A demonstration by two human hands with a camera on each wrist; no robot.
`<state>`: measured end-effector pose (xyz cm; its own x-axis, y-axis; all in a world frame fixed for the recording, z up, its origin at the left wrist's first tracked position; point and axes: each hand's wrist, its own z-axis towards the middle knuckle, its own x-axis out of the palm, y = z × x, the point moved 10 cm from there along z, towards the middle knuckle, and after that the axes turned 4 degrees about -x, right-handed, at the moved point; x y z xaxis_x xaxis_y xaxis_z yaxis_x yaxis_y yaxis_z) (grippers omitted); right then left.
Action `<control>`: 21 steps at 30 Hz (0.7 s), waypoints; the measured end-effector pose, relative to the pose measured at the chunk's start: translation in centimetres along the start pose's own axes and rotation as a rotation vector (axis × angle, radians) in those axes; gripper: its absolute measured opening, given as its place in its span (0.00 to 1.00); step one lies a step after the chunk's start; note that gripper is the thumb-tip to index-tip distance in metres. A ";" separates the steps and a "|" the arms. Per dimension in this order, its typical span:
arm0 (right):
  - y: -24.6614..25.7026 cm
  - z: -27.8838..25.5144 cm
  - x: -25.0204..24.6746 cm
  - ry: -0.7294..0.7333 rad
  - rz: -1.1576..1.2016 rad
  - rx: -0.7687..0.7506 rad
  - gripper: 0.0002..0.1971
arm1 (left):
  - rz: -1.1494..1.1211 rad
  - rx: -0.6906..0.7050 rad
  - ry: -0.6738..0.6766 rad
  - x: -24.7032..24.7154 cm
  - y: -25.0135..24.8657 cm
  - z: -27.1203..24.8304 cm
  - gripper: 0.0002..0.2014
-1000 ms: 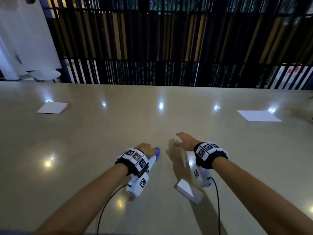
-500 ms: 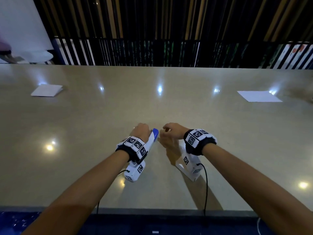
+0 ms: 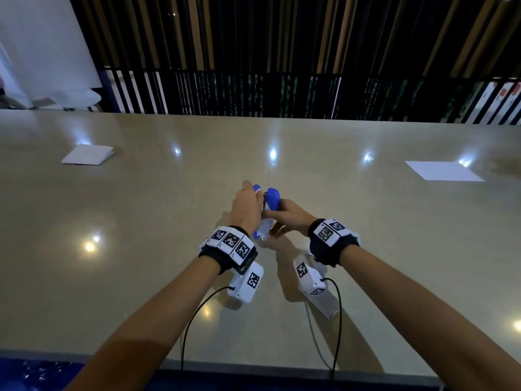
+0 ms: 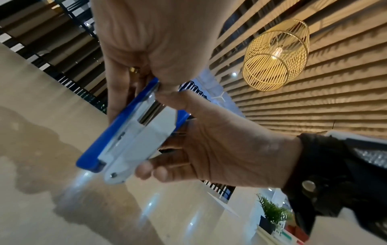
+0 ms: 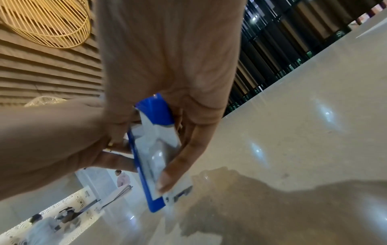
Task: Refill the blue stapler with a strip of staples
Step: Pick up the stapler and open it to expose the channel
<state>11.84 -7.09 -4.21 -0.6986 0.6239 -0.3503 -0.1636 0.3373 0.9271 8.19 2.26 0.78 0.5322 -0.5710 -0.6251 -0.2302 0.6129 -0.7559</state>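
The blue and white stapler point(image 3: 271, 199) is held above the beige table between both hands. My left hand point(image 3: 249, 206) grips its blue base from the left, and my right hand point(image 3: 286, 214) grips the other half from the right. Its two blue front ends stand slightly apart. In the left wrist view the stapler point(image 4: 134, 136) shows its white hinge end, with my right hand point(image 4: 211, 149) curled round it. In the right wrist view the stapler point(image 5: 154, 149) lies between my right-hand fingers point(image 5: 178, 159) and my left hand point(image 5: 87, 149). I see no strip of staples.
A small white box point(image 3: 327, 307) lies on the table point(image 3: 141, 277) below my right wrist. White paper sheets lie far left point(image 3: 88, 154) and far right point(image 3: 444, 170). A dark slatted railing point(image 3: 253, 91) runs behind the table's far edge.
The stapler has come up off the table. My right hand, empty before, now holds it together with my left, and its blue ends have parted.
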 end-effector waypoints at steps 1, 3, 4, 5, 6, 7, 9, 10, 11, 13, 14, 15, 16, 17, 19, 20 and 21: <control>0.3 0.2 -0.5 -0.044 0.003 -0.028 0.19 | -0.028 0.004 -0.006 -0.2 0.1 0.0 0.10; 0.9 0.6 -1.0 -0.095 0.002 -0.090 0.17 | -0.071 0.001 -0.014 -0.5 0.4 0.1 0.08; 1.2 0.8 -1.1 -0.106 -0.002 -0.115 0.17 | -0.090 -0.009 -0.017 -0.6 0.6 0.2 0.09; 1.5 1.0 -1.2 -0.120 -0.012 -0.138 0.17 | -0.115 -0.023 -0.021 -0.7 0.7 0.3 0.09; 1.9 1.1 -1.4 -0.136 -0.027 -0.162 0.16 | -0.148 -0.040 -0.031 -0.8 0.9 0.5 0.09; 2.3 1.1 -1.6 -0.146 -0.040 -0.182 0.15 | -0.183 -0.057 -0.043 -1.1 1.1 0.6 0.09; 2.8 1.2 -1.7 -0.139 -0.024 -0.203 0.15 | -0.229 -0.083 -0.068 -1.4 1.4 0.7 0.10; 3.0 1.2 -1.6 -0.130 -0.010 -0.211 0.15 | -0.241 -0.088 -0.080 -1.5 1.3 0.7 0.10; 3.1 1.2 -1.5 -0.123 -0.006 -0.216 0.16 | -0.255 -0.096 -0.090 -1.5 1.3 0.6 0.10; 3.2 1.3 -1.4 -0.118 -0.022 -0.226 0.16 | -0.306 -0.134 -0.099 -1.5 1.6 0.6 0.10; 3.2 1.3 -1.5 -0.125 -0.014 -0.229 0.14 | -0.331 -0.180 -0.102 -1.6 2.6 0.7 0.11; 3.0 1.2 -2.0 -0.141 0.034 -0.223 0.11 | -0.370 -0.254 -0.115 -1.8 4.1 0.9 0.12; 2.8 1.1 -2.6 -0.166 0.141 -0.207 0.09 | -0.423 -0.350 -0.126 -1.9 6.2 1.2 0.13; 2.6 1.0 -3.2 -0.175 0.253 -0.195 0.08 | -0.490 -0.452 -0.108 -1.4 8.6 1.3 0.13; 2.6 0.8 -3.9 -0.159 0.367 -0.191 0.08 | -0.738 -0.590 -0.050 0.0 11.2 0.9 0.11; 2.6 0.8 -4.0 -0.151 0.376 -0.192 0.08 | -0.852 -0.610 -0.047 0.2 11.4 0.7 0.10; 2.6 0.9 -4.2 -0.150 0.369 -0.190 0.08 | -0.916 -0.614 -0.045 0.1 11.1 0.3 0.11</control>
<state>14.93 -8.17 -0.43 -0.6279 0.7783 0.0060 -0.0576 -0.0541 0.9969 5.92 9.20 -7.65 0.7345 -0.6421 0.2193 -0.0924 -0.4149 -0.9052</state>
